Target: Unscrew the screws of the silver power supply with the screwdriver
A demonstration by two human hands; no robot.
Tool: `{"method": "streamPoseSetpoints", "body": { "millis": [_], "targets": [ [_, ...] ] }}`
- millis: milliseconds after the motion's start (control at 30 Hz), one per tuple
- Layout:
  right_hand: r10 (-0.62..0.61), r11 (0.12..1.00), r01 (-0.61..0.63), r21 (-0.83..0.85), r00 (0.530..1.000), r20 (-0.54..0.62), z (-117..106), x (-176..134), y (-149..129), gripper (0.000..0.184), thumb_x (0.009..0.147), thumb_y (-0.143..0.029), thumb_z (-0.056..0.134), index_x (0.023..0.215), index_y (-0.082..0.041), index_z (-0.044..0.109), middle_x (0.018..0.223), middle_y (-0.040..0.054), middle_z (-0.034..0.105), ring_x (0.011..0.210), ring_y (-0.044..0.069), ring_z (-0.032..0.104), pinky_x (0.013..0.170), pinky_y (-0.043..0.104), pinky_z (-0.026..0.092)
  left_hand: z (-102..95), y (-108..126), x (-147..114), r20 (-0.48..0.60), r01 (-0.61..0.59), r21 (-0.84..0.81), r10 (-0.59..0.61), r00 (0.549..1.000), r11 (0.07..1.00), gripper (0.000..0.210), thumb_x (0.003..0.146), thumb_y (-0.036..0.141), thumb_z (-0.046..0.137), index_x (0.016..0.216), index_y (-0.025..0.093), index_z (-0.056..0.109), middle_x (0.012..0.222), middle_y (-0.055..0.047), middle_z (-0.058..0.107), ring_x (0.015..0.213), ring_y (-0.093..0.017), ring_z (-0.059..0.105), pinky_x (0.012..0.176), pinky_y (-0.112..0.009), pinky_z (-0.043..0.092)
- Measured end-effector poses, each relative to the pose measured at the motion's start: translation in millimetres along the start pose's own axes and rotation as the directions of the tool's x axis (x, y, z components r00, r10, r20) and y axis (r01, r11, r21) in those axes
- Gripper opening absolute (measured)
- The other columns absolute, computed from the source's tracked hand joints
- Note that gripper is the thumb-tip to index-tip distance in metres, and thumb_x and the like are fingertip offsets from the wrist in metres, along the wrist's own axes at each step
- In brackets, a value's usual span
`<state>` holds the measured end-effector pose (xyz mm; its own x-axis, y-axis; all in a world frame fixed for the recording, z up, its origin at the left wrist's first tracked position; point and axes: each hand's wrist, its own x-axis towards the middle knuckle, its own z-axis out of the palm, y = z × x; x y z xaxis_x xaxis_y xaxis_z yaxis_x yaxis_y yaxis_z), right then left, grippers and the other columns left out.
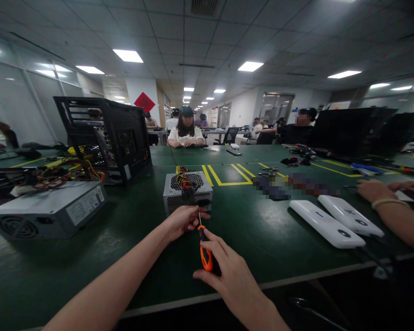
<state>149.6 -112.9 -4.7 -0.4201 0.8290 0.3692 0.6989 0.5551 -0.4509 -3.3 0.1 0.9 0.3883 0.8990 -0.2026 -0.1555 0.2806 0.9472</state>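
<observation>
An orange and black screwdriver (206, 253) is in my right hand (231, 266), its handle held between thumb and fingers. The thin shaft points away from me, up to the fingertips of my left hand (182, 223). Those fingers are curled and pinched by the screwdriver's tip; whatever is between them is too small or hidden to make out. Just beyond my left hand stands a grey computer power supply (188, 195), with a perforated casing and a bundle of coloured cables (186, 184) lying on top. My left hand covers part of its lower front.
On the left are a larger power supply (48, 211) and an open black computer case (106, 138). Two white power banks (326, 223) lie to the right, near a co-worker's hands (382, 195). Yellow tape (227, 177) marks the green table (152, 276). A person (185, 131) sits opposite.
</observation>
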Motion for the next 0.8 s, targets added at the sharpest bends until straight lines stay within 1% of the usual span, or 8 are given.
{"method": "streamPoseSetpoints", "body": {
  "millis": [100, 167, 233, 367, 500, 633, 733, 800],
  "targets": [
    [-0.04, 0.999, 0.039, -0.021, 0.998, -0.045, 3, -1, 3, 0.042, 0.073, -0.029, 0.064, 0.11, -0.016, 0.05, 0.13, 0.0136, 0.044, 0.102, 0.026, 0.056, 0.084, 0.041, 0.048, -1.1, 0, -1, 0.031, 0.003, 0.044, -0.005, 1.0, 0.999, 0.022, 0.08, 0.026, 0.051, 0.089, 0.008, 0.058, 0.075, -0.007, 0.062, 0.04, 0.0, 0.035, 0.034, -0.012, 0.02],
    [-0.06, 0.998, 0.059, -0.017, 0.996, -0.062, 5, -1, 4, 0.04, 0.076, -0.029, 0.061, 0.112, -0.016, 0.05, 0.13, 0.0139, 0.043, 0.103, 0.026, 0.055, 0.084, 0.041, 0.048, -0.5, 1, -1, 0.023, 0.007, 0.054, -0.008, 1.0, 0.999, 0.018, 0.079, 0.025, 0.052, 0.082, 0.008, 0.058, 0.066, -0.003, 0.058, 0.037, 0.001, 0.031, 0.033, -0.012, 0.016],
    [-0.067, 0.998, 0.067, 0.0, 0.996, -0.058, 5, -1, 4, 0.038, 0.077, -0.028, 0.06, 0.112, -0.017, 0.051, 0.131, 0.0134, 0.042, 0.105, 0.025, 0.054, 0.086, 0.04, 0.048, 0.8, 1, -1, 0.004, 0.017, 0.056, -0.017, 1.0, 0.998, 0.018, 0.079, 0.025, 0.053, 0.078, 0.008, 0.058, 0.061, -0.001, 0.055, 0.035, 0.002, 0.028, 0.033, -0.013, 0.013],
    [-0.033, 0.998, 0.034, 0.05, 0.999, -0.015, 1, 0, 1, 0.038, 0.075, -0.027, 0.061, 0.111, -0.019, 0.052, 0.132, 0.012, 0.039, 0.113, 0.024, 0.048, 0.09, 0.038, 0.045, 4.5, 4, -2, -0.059, 0.04, 0.081, -0.035, 0.998, 0.996, 0.018, 0.078, 0.025, 0.054, 0.073, 0.007, 0.056, 0.057, -0.001, 0.055, 0.034, 0.002, 0.027, 0.033, -0.014, 0.01],
    [-0.019, 0.995, 0.019, 0.102, 1.0, -0.002, -6, -1, -1, 0.04, 0.077, -0.023, 0.059, 0.115, -0.021, 0.049, 0.134, 0.0091, 0.036, 0.119, 0.021, 0.042, 0.096, 0.036, 0.04, 8.1, 6, -3, -0.102, 0.051, 0.093, -0.041, 0.994, 0.994, 0.023, 0.074, 0.028, 0.058, 0.066, 0.008, 0.054, 0.054, -0.001, 0.055, 0.034, 0.002, 0.027, 0.033, -0.014, 0.01],
    [-0.043, 0.991, 0.041, 0.131, 0.999, 0.013, -9, -1, -1, 0.038, 0.078, -0.022, 0.056, 0.115, -0.021, 0.049, 0.136, 0.0078, 0.034, 0.121, 0.02, 0.039, 0.098, 0.035, 0.037, 10.9, 6, -3, -0.123, 0.051, 0.101, -0.038, 0.992, 0.994, 0.028, 0.07, 0.032, 0.062, 0.06, 0.009, 0.051, 0.05, 0.0, 0.053, 0.033, 0.002, 0.027, 0.034, -0.014, 0.01],
    [-0.041, 0.99, 0.037, 0.135, 0.999, 0.027, -9, 0, 0, 0.038, 0.078, -0.025, 0.058, 0.115, -0.021, 0.05, 0.135, 0.0084, 0.035, 0.12, 0.021, 0.04, 0.098, 0.036, 0.038, 10.6, 5, -3, -0.13, 0.05, 0.114, -0.035, 0.991, 0.992, 0.029, 0.071, 0.034, 0.061, 0.061, 0.009, 0.051, 0.048, 0.002, 0.051, 0.033, 0.002, 0.027, 0.033, -0.014, 0.011],
    [-0.04, 0.991, 0.036, 0.129, 0.999, 0.026, -8, 1, 0, 0.039, 0.077, -0.027, 0.059, 0.115, -0.02, 0.051, 0.134, 0.0092, 0.037, 0.119, 0.022, 0.041, 0.097, 0.037, 0.039, 8.3, 4, -3, -0.114, 0.043, 0.112, -0.03, 0.993, 0.993, 0.027, 0.073, 0.034, 0.059, 0.064, 0.009, 0.052, 0.05, 0.001, 0.053, 0.034, 0.001, 0.029, 0.033, -0.013, 0.013]
  ]
}}
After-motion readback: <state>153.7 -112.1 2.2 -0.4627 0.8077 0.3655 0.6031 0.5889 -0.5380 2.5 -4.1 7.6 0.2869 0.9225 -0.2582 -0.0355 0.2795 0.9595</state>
